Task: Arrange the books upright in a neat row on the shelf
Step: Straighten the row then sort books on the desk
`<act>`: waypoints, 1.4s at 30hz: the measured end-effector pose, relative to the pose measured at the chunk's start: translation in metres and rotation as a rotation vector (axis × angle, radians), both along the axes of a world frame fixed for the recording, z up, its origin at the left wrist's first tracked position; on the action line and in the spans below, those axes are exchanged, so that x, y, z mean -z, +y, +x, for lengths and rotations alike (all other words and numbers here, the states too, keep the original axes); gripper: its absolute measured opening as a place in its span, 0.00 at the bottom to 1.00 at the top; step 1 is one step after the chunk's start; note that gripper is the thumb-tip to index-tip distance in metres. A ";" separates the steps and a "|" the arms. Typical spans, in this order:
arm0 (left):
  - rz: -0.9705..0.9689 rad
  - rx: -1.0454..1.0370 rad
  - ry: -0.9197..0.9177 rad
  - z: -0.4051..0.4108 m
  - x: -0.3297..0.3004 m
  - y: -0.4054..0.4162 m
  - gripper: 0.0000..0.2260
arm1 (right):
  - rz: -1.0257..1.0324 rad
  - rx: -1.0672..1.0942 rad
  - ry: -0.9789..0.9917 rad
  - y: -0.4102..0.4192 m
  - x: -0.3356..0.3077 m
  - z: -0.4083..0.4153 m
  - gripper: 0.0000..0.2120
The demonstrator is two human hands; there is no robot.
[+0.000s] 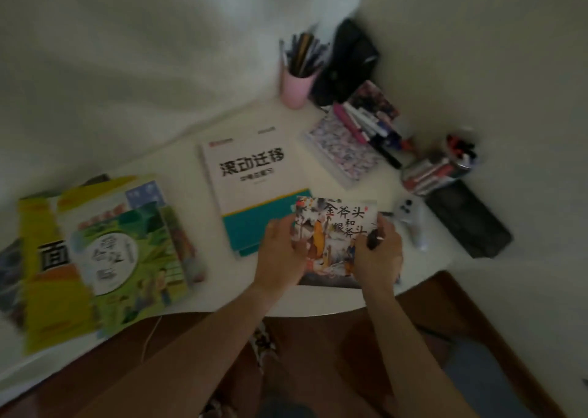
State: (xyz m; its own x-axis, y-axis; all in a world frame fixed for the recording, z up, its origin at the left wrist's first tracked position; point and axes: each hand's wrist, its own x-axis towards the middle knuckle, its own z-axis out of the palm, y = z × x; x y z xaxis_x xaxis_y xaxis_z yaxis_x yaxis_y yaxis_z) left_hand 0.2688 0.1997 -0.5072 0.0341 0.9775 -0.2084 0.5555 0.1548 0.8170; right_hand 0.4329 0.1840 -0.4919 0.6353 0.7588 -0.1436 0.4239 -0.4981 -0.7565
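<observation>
Books lie flat and scattered on the white surface [191, 293], none of them upright. The picture book [334, 223], with painted figures and large characters on its cover, sits near the front edge, right of centre, and both hands have it. The left hand [281, 252] grips its left edge with the thumb curled over the cover, and the right hand [378, 252] grips its right edge the same way, fingers wrapped beneath. Just behind it, partly overlapped by it, lies a white and teal workbook [251, 176] with bold black characters. To the far left a yellow book [41, 258] carries a green illustrated book [127, 258] on top of it; this heap is blurred. Toward the far right a floral notebook [340, 150] lies beside a loose pile of pens [369, 125]. A pink pen cup [297, 90] stands at the far edge by the wall, next to a black bag [350, 61]. A black case [467, 220] rests at the right edge, with a small white device [412, 220] between it and the picture book.
</observation>
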 end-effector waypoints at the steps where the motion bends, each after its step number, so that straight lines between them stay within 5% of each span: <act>1: -0.030 0.036 -0.011 0.023 0.002 0.001 0.13 | -0.033 0.013 -0.055 -0.001 0.002 0.021 0.25; 8: -0.207 0.297 0.270 0.092 0.033 -0.006 0.26 | -0.360 -0.093 -0.328 -0.002 0.045 0.083 0.19; 12: -0.293 0.294 0.171 0.066 0.042 -0.010 0.28 | -0.434 -0.015 -0.369 -0.010 0.055 0.065 0.21; 15: -0.203 0.108 0.136 0.015 0.041 -0.010 0.25 | -0.214 -0.085 -0.376 0.001 0.047 0.024 0.20; 19: 0.017 -0.300 0.208 -0.082 0.029 -0.010 0.20 | 0.033 -0.504 -0.247 0.034 0.044 -0.079 0.13; 26: -0.117 -0.755 0.504 -0.239 0.018 -0.038 0.21 | -0.137 -0.940 -0.017 0.048 0.041 -0.271 0.15; 31: -0.343 -0.772 0.335 -0.274 0.042 -0.069 0.23 | -0.383 -0.900 -0.106 0.041 0.049 -0.315 0.30; 37: -0.338 -0.879 0.163 -0.276 0.040 -0.068 0.29 | -0.393 -0.791 0.067 0.046 0.055 -0.310 0.22; 42: -0.290 -0.820 0.253 -0.274 0.037 -0.074 0.27 | -0.380 -0.771 0.235 0.043 0.065 -0.309 0.11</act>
State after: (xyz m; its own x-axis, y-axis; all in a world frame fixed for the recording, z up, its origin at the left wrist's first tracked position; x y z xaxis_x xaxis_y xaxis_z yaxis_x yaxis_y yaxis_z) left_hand -0.0052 0.1261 -0.5446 -0.7303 0.5828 -0.3564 0.3381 0.7617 0.5527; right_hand 0.1240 0.2269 -0.5571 -0.1102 0.8379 -0.5346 0.5994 -0.3730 -0.7082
